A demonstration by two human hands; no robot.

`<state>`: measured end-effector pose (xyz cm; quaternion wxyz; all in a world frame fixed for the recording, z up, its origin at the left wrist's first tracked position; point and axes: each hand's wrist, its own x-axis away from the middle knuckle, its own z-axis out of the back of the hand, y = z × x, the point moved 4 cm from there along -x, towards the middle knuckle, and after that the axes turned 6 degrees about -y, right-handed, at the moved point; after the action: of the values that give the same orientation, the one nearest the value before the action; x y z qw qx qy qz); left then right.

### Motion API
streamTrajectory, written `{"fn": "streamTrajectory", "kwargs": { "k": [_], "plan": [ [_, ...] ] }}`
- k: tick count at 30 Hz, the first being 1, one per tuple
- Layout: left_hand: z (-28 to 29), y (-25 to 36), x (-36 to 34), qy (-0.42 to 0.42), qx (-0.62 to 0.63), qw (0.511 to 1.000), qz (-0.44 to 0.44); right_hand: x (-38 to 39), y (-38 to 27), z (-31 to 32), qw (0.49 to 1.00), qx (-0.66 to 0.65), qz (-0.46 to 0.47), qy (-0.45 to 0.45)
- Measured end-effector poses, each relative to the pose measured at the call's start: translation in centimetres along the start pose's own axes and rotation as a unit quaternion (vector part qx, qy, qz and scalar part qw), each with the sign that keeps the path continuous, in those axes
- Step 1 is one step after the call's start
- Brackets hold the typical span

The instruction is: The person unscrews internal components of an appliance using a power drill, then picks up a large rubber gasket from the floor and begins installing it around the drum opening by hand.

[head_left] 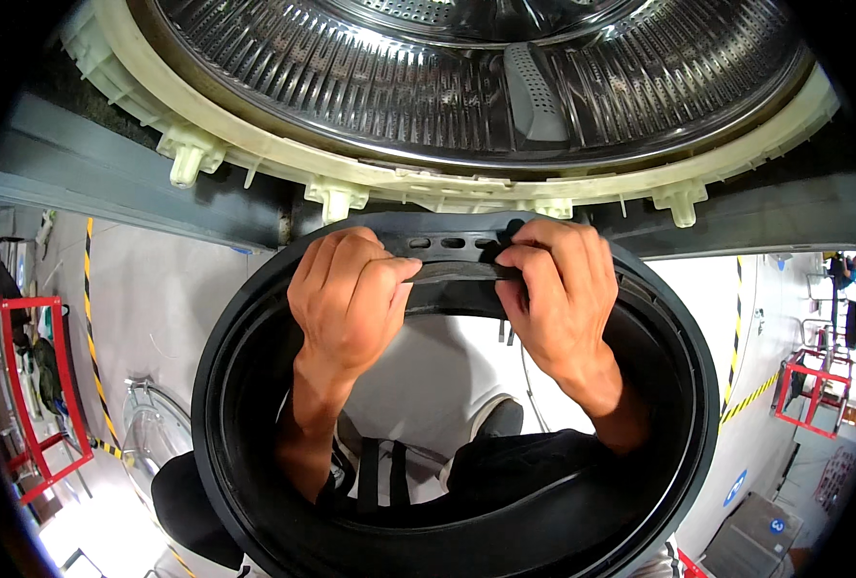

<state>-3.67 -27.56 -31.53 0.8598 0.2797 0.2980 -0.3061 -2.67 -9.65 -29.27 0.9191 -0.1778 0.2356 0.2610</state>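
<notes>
While the view looks down past both forearms, lines run left to right.

Red frame: one red tubular metal rack (pixel 33 395) at the far left edge, on the grey floor (pixel 158 308).
Floor tape: one yellow-and-black striped line (pixel 92 337) just right of the rack.
Left hand: one left hand (pixel 348 299), fingers curled tight over the top edge of the gasket, thumb pressed onto it.
Gasket: one large black rubber ring-shaped door gasket (pixel 218 385), held in front of the body just below the tub; both forearms pass through its opening.
Slots: three small oval holes (pixel 453 243) in the gasket's top band, between the two hands.
Right hand: one right hand (pixel 558 299), closed, pinching the same top edge.
Tub: one cream plastic outer tub rim (pixel 370 183) with one perforated steel drum (pixel 399 87) inside, above the hands.
Drum paddle: one grey ribbed lifter (pixel 534 91).
</notes>
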Motion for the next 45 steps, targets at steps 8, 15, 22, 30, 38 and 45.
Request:
{"fn": "streamTrajectory", "kwargs": {
  "k": [8,15,22,30,38,45],
  "plan": [
    [-1.0,0.5,-0.5,-0.144,0.014,0.986,0.085,1.0,1.0,-1.6,0.998,0.0,-0.027,-0.058],
    [-0.3,-0.8,-0.9,-0.184,0.062,0.976,0.096,0.2,1.3,-3.3,0.998,0.008,-0.019,-0.066],
    [-1.7,-2.1,-1.2,-0.227,0.013,0.965,0.131,-0.6,2.0,-3.9,0.995,0.031,-0.038,-0.081],
    [-1.2,-2.1,-1.6,-0.183,0.024,0.972,0.149,-0.8,2.2,-3.1,1.0,0.016,0.003,0.02],
    [-2.3,-1.9,-1.3,-0.132,-0.016,0.989,0.07,-0.4,2.6,-3.3,0.999,0.035,-0.013,-0.005],
    [-2.4,-1.9,-2.2,-0.153,-0.023,0.985,0.078,0.1,3.1,-3.7,0.999,0.016,-0.028,0.014]
  ]
}}
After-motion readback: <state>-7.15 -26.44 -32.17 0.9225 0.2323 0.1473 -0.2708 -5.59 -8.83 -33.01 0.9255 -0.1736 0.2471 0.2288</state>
